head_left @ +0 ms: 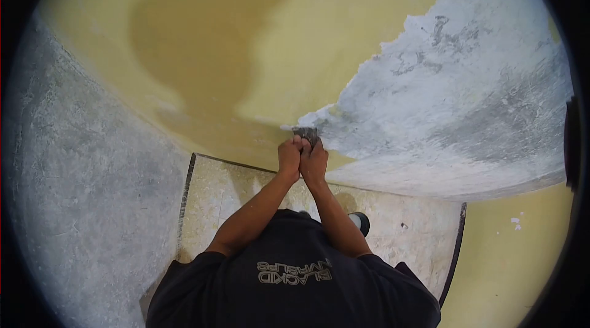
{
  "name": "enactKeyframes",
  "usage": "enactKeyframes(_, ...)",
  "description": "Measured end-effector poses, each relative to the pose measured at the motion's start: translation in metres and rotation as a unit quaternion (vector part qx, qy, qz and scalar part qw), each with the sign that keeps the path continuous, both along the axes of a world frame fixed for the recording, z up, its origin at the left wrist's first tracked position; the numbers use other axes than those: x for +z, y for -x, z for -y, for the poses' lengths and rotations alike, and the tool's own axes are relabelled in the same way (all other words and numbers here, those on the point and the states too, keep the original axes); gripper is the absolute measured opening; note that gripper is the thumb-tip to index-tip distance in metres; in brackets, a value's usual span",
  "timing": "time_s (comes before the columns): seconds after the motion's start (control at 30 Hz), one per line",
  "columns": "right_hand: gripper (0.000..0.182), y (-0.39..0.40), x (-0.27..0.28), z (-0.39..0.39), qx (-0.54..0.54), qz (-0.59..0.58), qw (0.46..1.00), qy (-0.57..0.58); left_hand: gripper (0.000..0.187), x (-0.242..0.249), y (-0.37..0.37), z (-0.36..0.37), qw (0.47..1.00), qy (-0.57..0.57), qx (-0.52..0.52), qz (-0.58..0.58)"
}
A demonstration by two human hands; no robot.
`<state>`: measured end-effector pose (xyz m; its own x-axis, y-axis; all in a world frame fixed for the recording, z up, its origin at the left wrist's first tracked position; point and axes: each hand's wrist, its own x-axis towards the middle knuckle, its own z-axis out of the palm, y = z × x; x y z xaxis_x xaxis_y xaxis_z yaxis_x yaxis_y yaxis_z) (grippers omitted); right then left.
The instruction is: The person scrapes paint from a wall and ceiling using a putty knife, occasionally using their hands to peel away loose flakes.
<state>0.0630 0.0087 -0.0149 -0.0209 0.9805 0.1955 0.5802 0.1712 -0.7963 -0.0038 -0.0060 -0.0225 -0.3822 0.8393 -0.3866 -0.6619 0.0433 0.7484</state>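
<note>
My left hand [290,157] and my right hand [314,161] are pressed together at the middle of the view, fingers closed on a dark, flat scraper [306,134]. Its blade lies against the wall right where the yellow paint [319,39] meets the bare grey-white patch [442,94]. Ragged white flakes of loosened paint [322,113] run along this edge, just above the blade. Whatever handle the scraper has is hidden by my fingers.
A worn grey surface [98,193] spreads on the left. Below my arms is a pale, stained floor [393,223] with dark edging, and a shoe [361,223] shows there. White flakes [516,223] lie on a yellow surface at the right. A shadow falls across the paint.
</note>
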Motion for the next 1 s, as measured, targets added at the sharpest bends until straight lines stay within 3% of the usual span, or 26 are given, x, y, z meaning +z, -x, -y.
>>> enactKeyframes(0.07, 0.019, 0.005, 0.017, -0.001, 0.016, 0.018, 1.000, -0.010, 0.017, 0.026, 0.004, 0.002, 1.000, -0.007, 0.010, -0.003)
enactKeyframes(0.23, 0.018, 0.003, 0.003, 0.002, 0.016, -0.017, 0.999, -0.032, 0.016, -0.004, 0.003, -0.002, 0.999, -0.020, -0.001, -0.029)
enactKeyframes(0.43, 0.018, 0.003, 0.014, -0.003, 0.017, 0.022, 0.999, 0.016, 0.016, 0.013, 0.007, 0.000, 0.999, -0.017, -0.031, -0.021)
enactKeyframes(0.53, 0.019, 0.002, 0.005, -0.002, 0.013, -0.045, 0.999, -0.021, 0.017, 0.003, 0.007, -0.004, 0.999, -0.007, -0.041, -0.034)
enactKeyframes(0.63, 0.029, 0.001, 0.007, -0.002, 0.010, -0.007, 0.999, 0.032, 0.019, 0.000, 0.003, -0.003, 1.000, -0.005, -0.001, 0.000)
enactKeyframes(0.73, 0.032, 0.004, 0.011, -0.002, 0.022, 0.003, 1.000, 0.013, 0.019, 0.031, 0.006, 0.004, 1.000, -0.017, 0.003, -0.016)
enactKeyframes(0.87, 0.020, 0.006, 0.025, -0.004, 0.008, -0.030, 1.000, -0.003, 0.018, 0.017, 0.008, -0.006, 0.999, -0.027, -0.015, 0.013)
enactKeyframes(0.93, 0.036, 0.003, 0.030, -0.002, 0.029, 0.032, 0.998, 0.037, 0.016, 0.023, 0.004, -0.001, 0.999, -0.026, 0.011, 0.040)
enactKeyframes(1.0, 0.035, 0.000, 0.019, -0.001, 0.016, 0.046, 0.998, 0.040, 0.016, 0.010, 0.004, 0.000, 0.998, -0.036, -0.008, 0.042)
